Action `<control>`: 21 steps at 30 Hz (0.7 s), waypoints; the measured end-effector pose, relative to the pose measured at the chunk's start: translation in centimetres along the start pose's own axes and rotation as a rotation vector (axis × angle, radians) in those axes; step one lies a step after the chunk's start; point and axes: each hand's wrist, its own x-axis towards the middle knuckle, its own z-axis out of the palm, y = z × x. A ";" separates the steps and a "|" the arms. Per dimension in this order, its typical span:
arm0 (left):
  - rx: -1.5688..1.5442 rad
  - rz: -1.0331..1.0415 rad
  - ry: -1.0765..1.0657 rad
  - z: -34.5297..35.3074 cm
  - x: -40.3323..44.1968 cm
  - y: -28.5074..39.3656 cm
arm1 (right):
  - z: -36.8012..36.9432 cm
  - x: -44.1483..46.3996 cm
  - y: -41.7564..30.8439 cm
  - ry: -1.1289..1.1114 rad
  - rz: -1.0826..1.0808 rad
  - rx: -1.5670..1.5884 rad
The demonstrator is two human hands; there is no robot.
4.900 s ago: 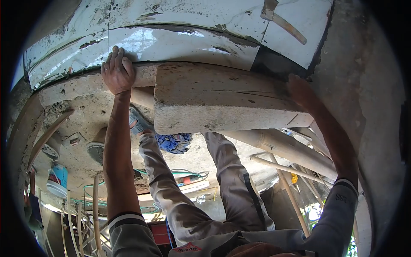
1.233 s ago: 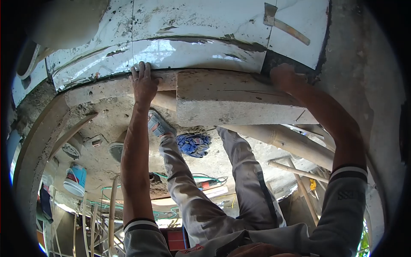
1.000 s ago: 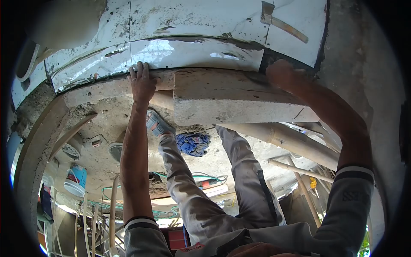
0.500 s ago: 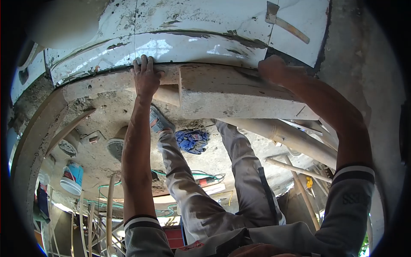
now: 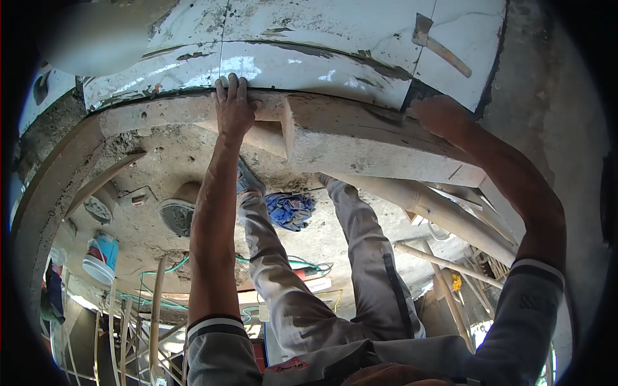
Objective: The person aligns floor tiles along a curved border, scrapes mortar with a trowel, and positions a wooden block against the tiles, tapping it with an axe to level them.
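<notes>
The left hand [image 5: 235, 114], fingers spread and gripping nothing, rests at the edge of the white tile strip [image 5: 309, 71] along the curved ledge [image 5: 154, 110], seemingly steadying it; the right hand [image 5: 443, 117] curls by its end, any hold hidden

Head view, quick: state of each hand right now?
Left hand: open, fingertips on the white tiles.
Right hand: closed, fingers curled; whether it holds anything cannot be told.
</notes>
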 end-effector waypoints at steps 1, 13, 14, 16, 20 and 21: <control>-0.011 0.004 0.001 0.0 -0.2 0.4 | -0.3 -1.1 -0.5 -0.007 0.008 -0.006; 0.015 -0.039 -0.034 0.5 -1.0 -0.2 | -2.0 -1.0 -2.5 -0.118 0.093 -0.063; -0.023 0.014 0.027 1.2 -1.2 -0.4 | 0.1 1.3 -3.0 -0.135 0.077 -0.100; -0.036 0.034 0.073 0.3 0.2 -0.2 | -0.7 3.0 -2.3 -0.098 0.079 -0.171; -0.026 0.059 0.133 1.1 0.0 -0.4 | 0.0 1.8 -2.6 0.002 0.058 -0.105; -0.028 0.055 0.119 1.1 -0.9 -0.5 | 0.0 2.0 -2.9 0.031 0.033 -0.143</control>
